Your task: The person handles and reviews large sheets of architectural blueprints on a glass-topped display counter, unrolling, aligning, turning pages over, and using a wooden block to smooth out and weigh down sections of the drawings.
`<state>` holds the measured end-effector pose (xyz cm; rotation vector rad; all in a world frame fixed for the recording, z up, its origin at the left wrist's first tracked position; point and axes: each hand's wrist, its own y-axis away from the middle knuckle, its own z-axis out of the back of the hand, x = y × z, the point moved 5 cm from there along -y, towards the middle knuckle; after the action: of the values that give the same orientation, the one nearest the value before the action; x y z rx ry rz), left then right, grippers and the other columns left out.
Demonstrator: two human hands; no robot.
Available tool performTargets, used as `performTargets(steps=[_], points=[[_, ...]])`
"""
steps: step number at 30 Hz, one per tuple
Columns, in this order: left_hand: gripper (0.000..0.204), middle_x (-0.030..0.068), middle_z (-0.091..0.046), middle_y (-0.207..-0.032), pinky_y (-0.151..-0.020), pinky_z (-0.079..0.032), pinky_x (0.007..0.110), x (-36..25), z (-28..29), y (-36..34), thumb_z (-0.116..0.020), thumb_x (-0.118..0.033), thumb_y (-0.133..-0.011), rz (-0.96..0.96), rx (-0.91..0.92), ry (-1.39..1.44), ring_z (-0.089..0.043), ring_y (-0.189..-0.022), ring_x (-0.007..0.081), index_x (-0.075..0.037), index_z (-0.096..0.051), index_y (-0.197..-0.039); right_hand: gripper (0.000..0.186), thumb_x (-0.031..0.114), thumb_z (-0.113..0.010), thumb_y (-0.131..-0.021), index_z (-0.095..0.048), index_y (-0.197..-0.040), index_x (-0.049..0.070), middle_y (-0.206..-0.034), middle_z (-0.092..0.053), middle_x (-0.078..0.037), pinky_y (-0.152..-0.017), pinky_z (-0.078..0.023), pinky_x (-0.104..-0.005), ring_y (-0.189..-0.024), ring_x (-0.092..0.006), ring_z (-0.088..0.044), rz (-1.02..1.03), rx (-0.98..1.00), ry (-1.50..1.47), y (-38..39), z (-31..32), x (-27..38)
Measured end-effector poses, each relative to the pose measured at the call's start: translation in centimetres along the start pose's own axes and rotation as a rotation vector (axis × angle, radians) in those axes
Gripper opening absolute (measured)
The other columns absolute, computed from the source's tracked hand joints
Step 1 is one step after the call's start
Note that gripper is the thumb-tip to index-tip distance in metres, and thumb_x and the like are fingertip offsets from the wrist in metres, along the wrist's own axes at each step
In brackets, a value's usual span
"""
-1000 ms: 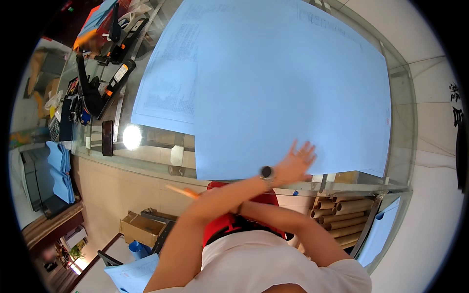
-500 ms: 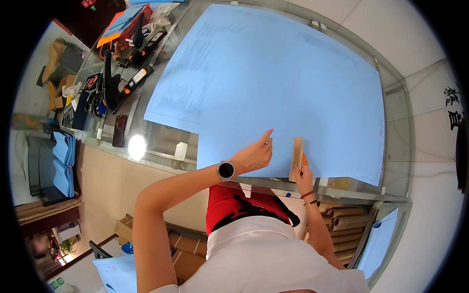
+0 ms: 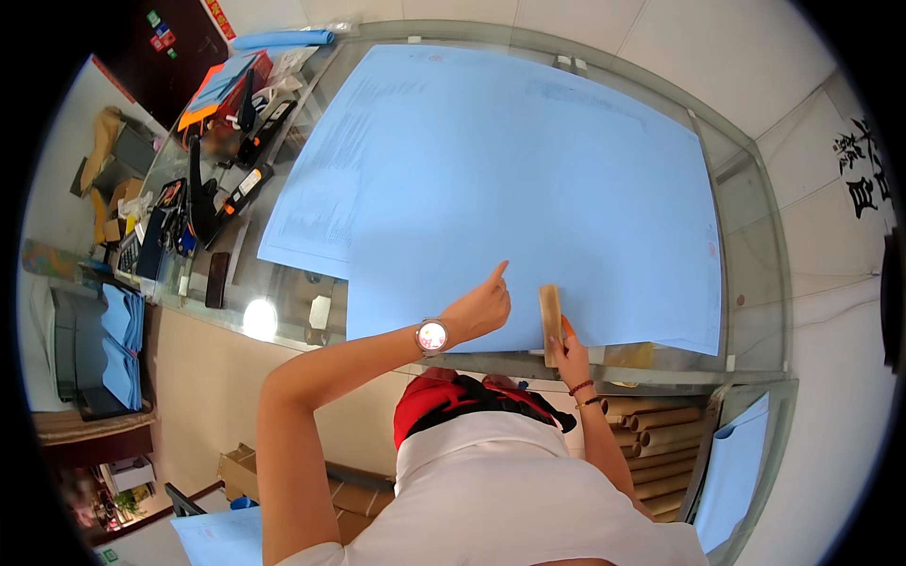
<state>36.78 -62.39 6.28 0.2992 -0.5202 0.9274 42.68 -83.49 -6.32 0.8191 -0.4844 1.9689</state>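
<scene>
A large light-blue paper sheet (image 3: 453,179) with faint printed marks covers much of the glass-topped table, and another blue sheet shows under its left side. My left hand (image 3: 479,307) rests at the near part of the sheet, its index finger stretched out and the other fingers bent, with nothing visible in it. On that wrist is a round watch (image 3: 431,336) with a lit screen. My right hand (image 3: 571,360) grips a narrow pale-brown wooden strip (image 3: 548,316) near the sheet's front edge. An orange cover (image 3: 567,326) sits on one right finger.
Two black long-arm staplers (image 3: 209,203) lie at the table's left, near a dark phone (image 3: 217,280) and a red box (image 3: 247,80) with blue papers. Brown cardboard tubes (image 3: 661,439) are stacked below the table's right end. A rolled blue sheet (image 3: 283,39) lies at the far left.
The whole view has shifted, with the table lower and further left in it. My left hand has slid slightly right over the sheet. The watch screen has lit up. The wooden strip stays in my right hand.
</scene>
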Motion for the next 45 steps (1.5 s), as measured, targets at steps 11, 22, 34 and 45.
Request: performTargets(steps=[11, 22, 34, 45], points=[[0.026, 0.0124, -0.061, -0.100, -0.101, -0.030, 0.048, 0.5, -7.7, 6.2, -0.054, -0.023, -0.082, 0.229, 0.363, 0.452, -0.056, -0.098, 0.0254, -0.006, -0.058, -0.102, 0.051, 0.022, -0.056, -0.086, -0.040, -0.132, 0.010, -0.050, -0.036, -0.006, -0.045, -0.031, -0.0307, -0.044, -0.0156, -0.034, -0.107, -0.054, -0.128, 0.3, 0.6, -1.8], [0.061, 0.0261, -0.047, -0.120, -0.092, -0.037, 0.044, -4.9, -13.0, 25.4, -0.062, -0.020, -0.080, 1.568, 0.079, 0.889, -0.047, -0.109, 0.0384, 0.001, -0.034, -0.130, 0.050, 0.024, -0.058, -0.085, -0.043, -0.130, 0.008, -0.049, -0.036, -0.005, -0.044, -0.031, -0.0301, -0.045, -0.0139, -0.033, -0.182, -0.044, -0.141, 0.4, 0.3, -3.0], [0.027, -0.0019, -0.050, -0.062, -0.051, -0.036, 0.024, 0.9, -17.7, 26.8, -0.063, -0.023, -0.080, 1.880, -0.130, 1.500, -0.041, -0.058, 0.0052, 0.005, -0.061, -0.080, 0.048, 0.020, -0.058, -0.086, -0.044, -0.130, 0.008, -0.048, -0.033, 0.002, -0.039, -0.027, -0.0253, -0.042, -0.0062, -0.030, -0.193, -0.083, -0.144, 0.6, 0.3, -3.7], [0.021, 0.0187, -0.060, -0.079, -0.063, -0.046, 0.039, 12.3, -21.6, 16.7, -0.060, -0.001, -0.072, 1.435, -0.086, 0.885, -0.058, -0.073, 0.0324, 0.001, -0.049, -0.090, 0.039, 0.019, -0.059, -0.086, -0.047, -0.120, 0.005, -0.083, -0.061, -0.005, -0.061, -0.044, -0.0229, -0.071, -0.0075, -0.054, -0.419, -0.212, -0.614, 1.1, -0.2, -7.2]])
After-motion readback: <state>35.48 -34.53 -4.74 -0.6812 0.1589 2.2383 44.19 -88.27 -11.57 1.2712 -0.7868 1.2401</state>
